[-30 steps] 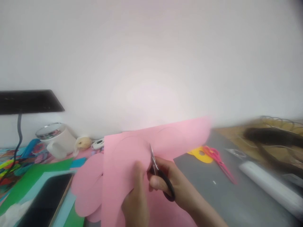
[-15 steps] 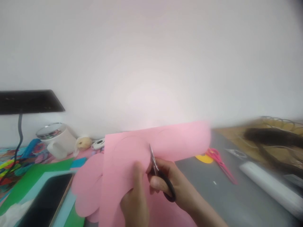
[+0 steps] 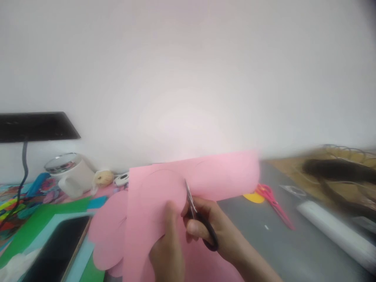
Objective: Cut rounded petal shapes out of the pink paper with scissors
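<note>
My left hand pinches a large pink paper sheet from below, thumb on its front. My right hand grips black-handled scissors, their thin blades set into the pink sheet along a faint curved line. A cut pink rounded piece hangs at the sheet's lower left. Both hands are low in the middle of the view, above a grey mat.
Pink scissors and a yellow paper scrap lie on the mat at right, beside a white roll. At left are a white mug, green paper, a dark tablet and a black lamp. A wire basket stands far right.
The pink sheet's right end has dropped a little and now covers more of the yellow scrap. My hands and the scissors have barely moved.
</note>
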`<state>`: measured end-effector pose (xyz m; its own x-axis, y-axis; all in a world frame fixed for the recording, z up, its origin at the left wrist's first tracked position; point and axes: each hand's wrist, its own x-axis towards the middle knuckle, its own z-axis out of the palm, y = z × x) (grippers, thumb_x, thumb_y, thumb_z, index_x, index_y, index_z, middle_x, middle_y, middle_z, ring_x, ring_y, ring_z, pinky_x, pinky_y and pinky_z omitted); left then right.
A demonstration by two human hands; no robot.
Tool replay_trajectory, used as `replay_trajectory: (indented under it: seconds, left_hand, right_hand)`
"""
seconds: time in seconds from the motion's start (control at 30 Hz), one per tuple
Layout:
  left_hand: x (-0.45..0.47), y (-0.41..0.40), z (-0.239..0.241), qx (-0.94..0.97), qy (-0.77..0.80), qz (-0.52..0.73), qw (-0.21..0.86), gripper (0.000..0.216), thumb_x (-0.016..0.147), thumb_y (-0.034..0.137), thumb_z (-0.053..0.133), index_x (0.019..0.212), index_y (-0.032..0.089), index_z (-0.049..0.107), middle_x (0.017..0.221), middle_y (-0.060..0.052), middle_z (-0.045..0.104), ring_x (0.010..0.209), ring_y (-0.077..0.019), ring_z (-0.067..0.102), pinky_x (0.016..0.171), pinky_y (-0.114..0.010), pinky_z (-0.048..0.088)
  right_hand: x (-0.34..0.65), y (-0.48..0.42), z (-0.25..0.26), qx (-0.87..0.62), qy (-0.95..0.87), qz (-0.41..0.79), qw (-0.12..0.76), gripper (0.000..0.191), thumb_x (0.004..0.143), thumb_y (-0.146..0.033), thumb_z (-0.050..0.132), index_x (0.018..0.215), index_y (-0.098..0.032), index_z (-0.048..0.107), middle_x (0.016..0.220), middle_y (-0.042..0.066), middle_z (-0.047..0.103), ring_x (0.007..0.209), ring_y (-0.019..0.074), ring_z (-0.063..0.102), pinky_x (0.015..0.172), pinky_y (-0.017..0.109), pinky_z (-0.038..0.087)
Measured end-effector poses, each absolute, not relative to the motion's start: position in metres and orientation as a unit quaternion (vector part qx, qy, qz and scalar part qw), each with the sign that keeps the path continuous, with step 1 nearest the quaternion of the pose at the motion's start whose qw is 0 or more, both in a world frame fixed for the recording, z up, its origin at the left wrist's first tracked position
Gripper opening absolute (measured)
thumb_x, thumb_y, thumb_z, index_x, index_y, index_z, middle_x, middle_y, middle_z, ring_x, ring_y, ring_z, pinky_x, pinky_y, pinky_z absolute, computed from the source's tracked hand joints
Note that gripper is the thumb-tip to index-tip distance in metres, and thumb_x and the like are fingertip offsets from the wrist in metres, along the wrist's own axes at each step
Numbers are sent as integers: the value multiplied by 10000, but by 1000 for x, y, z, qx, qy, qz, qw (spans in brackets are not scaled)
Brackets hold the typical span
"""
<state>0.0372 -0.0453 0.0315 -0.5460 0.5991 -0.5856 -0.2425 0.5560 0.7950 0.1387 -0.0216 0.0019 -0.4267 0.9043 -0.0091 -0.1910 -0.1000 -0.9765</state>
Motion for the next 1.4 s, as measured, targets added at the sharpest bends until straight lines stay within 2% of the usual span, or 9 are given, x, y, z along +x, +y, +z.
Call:
replay_trajectory:
  seconds: [0.23, 0.37, 0.53, 0.7, 0.83, 0.93, 1.1, 1.27, 1.4]
  left_hand:
    - [38, -46, 32, 125, 756, 458, 450, 377, 658, 587, 602, 495, 256, 526, 489, -27, 523, 606, -266, 504, 684, -415, 371]
    - [37, -47, 32, 147, 765, 450, 436, 387, 680, 603, 574, 519, 254, 533, 485, -19, 525, 564, -251, 512, 643, -399, 385]
    - [38, -46, 30, 138, 762, 471, 422, 393, 655, 590, 607, 488, 242, 534, 548, -47, 582, 596, -261, 525, 605, -397, 370]
    - [38, -46, 32, 136, 762, 462, 434, 420, 653, 594, 602, 436, 251, 496, 491, -33, 540, 596, -266, 537, 631, -415, 376]
    - [39, -45, 32, 134, 754, 479, 430, 361, 631, 600, 596, 547, 253, 540, 529, -48, 578, 689, -315, 577, 592, -399, 362]
    - [40, -45, 32, 139, 756, 491, 410, 357, 631, 598, 591, 597, 247, 538, 609, -70, 623, 683, -316, 586, 565, -394, 367]
    - [41, -45, 32, 144, 755, 506, 392, 337, 641, 568, 584, 669, 233, 560, 709, -93, 662, 758, -335, 611, 635, -426, 415]
    - [40, -43, 30, 139, 746, 521, 391, 331, 636, 561, 602, 611, 236, 546, 704, -106, 656, 915, -383, 593, 719, -464, 426]
    - [38, -41, 25, 143, 738, 533, 389, 353, 675, 545, 604, 532, 228, 542, 588, -70, 610, 787, -334, 603, 692, -445, 430]
  right_hand:
    - [138, -21, 2, -336, -520, 667, 415, 389, 648, -456, 801, 785, -159, 591, 597, -48, 484, 534, 100, 495, 513, 212, 412]
    - [139, -22, 2, -337, -520, 667, 413, 393, 648, -462, 800, 783, -157, 591, 578, -51, 485, 524, 100, 493, 511, 213, 400]
    - [139, -21, -2, -341, -523, 665, 410, 398, 659, -476, 790, 807, -160, 598, 575, -51, 500, 517, 103, 513, 491, 205, 364]
    - [139, -20, -4, -338, -526, 665, 409, 400, 664, -483, 785, 815, -162, 601, 572, -49, 513, 511, 103, 519, 490, 206, 352]
    - [140, -20, -5, -340, -525, 666, 407, 412, 671, -490, 779, 835, -160, 597, 571, -47, 518, 508, 106, 529, 487, 207, 342]
    - [139, -21, -4, -334, -527, 667, 407, 433, 670, -513, 772, 838, -159, 590, 588, -43, 519, 512, 107, 537, 488, 206, 353]
    - [138, -21, -1, -332, -513, 678, 409, 445, 639, -511, 793, 802, -160, 574, 589, -52, 503, 491, 95, 522, 488, 205, 393]
    - [137, -21, 0, -339, -517, 671, 408, 457, 640, -541, 777, 780, -162, 564, 576, -50, 514, 480, 94, 518, 473, 204, 395]
    - [137, -21, 2, -346, -516, 670, 406, 474, 621, -565, 775, 767, -165, 566, 574, -54, 511, 471, 93, 513, 463, 206, 390]
